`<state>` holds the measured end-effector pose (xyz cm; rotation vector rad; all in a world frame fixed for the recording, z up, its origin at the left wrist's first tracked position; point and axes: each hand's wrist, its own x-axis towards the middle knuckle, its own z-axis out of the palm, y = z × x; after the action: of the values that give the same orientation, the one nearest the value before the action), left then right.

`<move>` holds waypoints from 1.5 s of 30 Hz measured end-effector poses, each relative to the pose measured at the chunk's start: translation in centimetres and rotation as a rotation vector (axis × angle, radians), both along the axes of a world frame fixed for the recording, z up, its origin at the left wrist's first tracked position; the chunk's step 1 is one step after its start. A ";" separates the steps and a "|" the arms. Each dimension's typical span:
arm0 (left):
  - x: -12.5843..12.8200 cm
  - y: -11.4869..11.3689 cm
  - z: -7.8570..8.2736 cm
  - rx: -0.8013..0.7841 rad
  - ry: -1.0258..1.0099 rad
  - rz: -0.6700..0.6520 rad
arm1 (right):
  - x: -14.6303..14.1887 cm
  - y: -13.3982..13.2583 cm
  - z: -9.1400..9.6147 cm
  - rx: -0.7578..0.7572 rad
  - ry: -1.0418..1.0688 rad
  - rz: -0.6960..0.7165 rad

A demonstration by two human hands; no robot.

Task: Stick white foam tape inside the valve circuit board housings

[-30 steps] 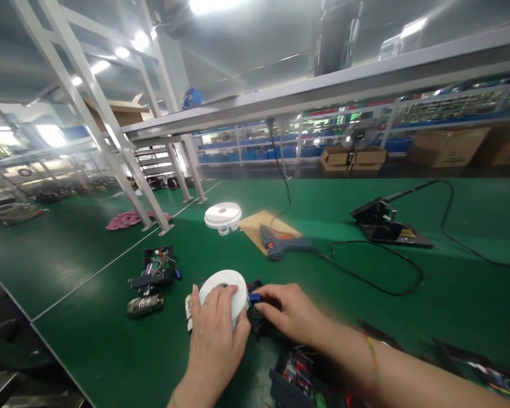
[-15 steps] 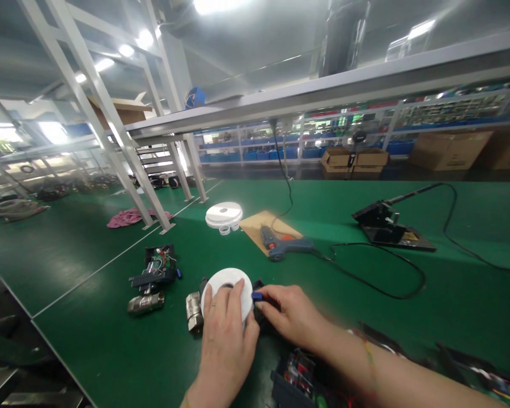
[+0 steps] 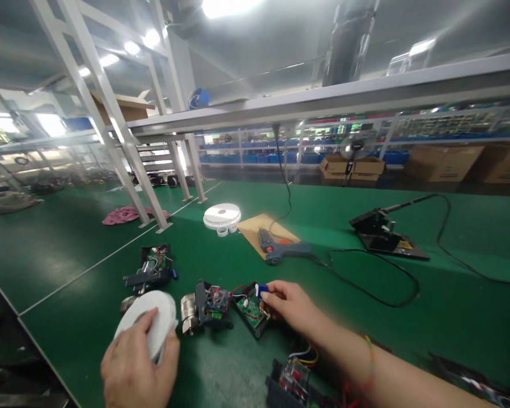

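Observation:
My left hand grips a white roll of tape, tilted, at the lower left above the bench. Between the thumb and fingers of my right hand is a small blue block-shaped part with a white face. It sits over the corner of an open dark housing with a green circuit board. Wires link that board to an opened actuator unit, which has a silver metal valve body on its left side.
Another opened unit lies to the left, and more lie at the lower right. A glue gun rests on brown card. Behind are white rolls, a black stand with a cable, and a pink cloth.
My left hand has carried the white roll left, off the actuator unit, uncovering it and its circuit board. My right hand keeps the blue part in nearly the same place.

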<state>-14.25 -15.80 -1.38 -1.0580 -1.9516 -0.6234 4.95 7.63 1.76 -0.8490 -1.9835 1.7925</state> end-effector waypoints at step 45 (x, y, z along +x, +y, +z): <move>7.7 7.1 -2.2 -0.321 -0.785 -0.694 | 0.9 1.0 2.0 0.848 -0.184 0.633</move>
<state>-6.52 -8.68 -3.61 -1.9408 -2.3686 -1.2760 5.87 8.63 3.78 -0.1051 -2.9848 0.8843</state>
